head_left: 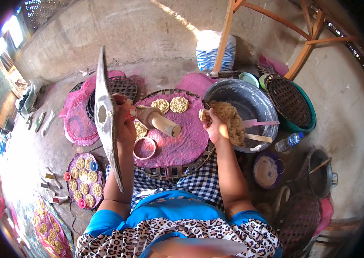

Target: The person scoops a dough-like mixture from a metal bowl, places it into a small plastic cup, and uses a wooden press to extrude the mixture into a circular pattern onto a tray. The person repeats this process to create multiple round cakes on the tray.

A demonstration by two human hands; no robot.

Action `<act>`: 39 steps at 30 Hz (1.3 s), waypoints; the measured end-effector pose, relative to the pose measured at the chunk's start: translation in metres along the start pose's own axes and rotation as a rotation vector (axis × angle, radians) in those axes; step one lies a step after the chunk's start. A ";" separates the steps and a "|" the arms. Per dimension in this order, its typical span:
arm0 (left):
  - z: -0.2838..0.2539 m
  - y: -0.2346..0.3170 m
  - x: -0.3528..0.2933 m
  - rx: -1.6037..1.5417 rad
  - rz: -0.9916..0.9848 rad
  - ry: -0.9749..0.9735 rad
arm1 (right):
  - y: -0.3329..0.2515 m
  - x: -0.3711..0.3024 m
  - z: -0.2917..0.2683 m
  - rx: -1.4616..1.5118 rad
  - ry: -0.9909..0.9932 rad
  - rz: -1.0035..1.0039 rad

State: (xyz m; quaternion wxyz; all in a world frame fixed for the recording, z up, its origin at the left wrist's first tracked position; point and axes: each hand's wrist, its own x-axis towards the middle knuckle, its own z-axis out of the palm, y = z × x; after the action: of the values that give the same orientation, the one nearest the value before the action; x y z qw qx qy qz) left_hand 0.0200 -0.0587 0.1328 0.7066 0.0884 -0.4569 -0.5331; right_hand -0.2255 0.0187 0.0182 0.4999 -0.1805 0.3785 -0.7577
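Note:
My left hand (125, 120) is wrapped round a wooden press, raised over the left side of a pink cloth (182, 148). This press has a long, tapering grey crosspiece (102, 109) with a hole in it and a pale wooden cylinder (165, 124) pointing right. Between the fingers and thumb of my right hand (213, 129) is a small lump of dough (203, 115), held at the basin's left edge. Noodle-like round cakes (179, 104) lie on the cloth, one partly hidden by the press. Near them sits a pinkish ring mould (135, 150).
A large grey basin (269, 103) holds more dough (231, 116) and two spatulas. A water bottle (289, 142) and a purple bowl (268, 171) stand beside it. At left, a round tray (97, 178) carries several cakes. Wooden legs (225, 41) rise behind the basin.

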 end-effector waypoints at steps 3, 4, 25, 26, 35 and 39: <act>0.012 -0.004 0.002 0.073 -0.150 -0.039 | -0.027 -0.015 0.019 0.147 -0.131 -0.013; 0.018 -0.003 0.001 0.111 -0.204 -0.061 | -0.035 -0.023 0.028 0.094 -0.155 -0.052; 0.091 -0.036 -0.022 -0.291 -0.676 -0.367 | -0.111 -0.111 0.115 -1.627 -0.281 -1.186; 0.092 -0.035 -0.022 -0.390 -0.734 -0.346 | -0.113 -0.111 0.112 -1.640 -0.299 -1.166; 0.093 -0.042 -0.029 -0.041 -0.523 -0.410 | -0.118 -0.104 0.114 -1.751 -0.145 -1.116; 0.097 -0.045 -0.025 -0.018 -0.769 -0.322 | -0.122 -0.116 0.112 -1.865 -0.205 -1.216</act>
State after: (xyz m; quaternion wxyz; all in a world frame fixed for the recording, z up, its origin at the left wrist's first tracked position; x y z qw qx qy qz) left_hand -0.0821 -0.0215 0.1470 0.3762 0.1621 -0.4903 -0.7693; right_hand -0.1778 0.1047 0.1946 -0.2559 -0.7017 0.6044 -0.2773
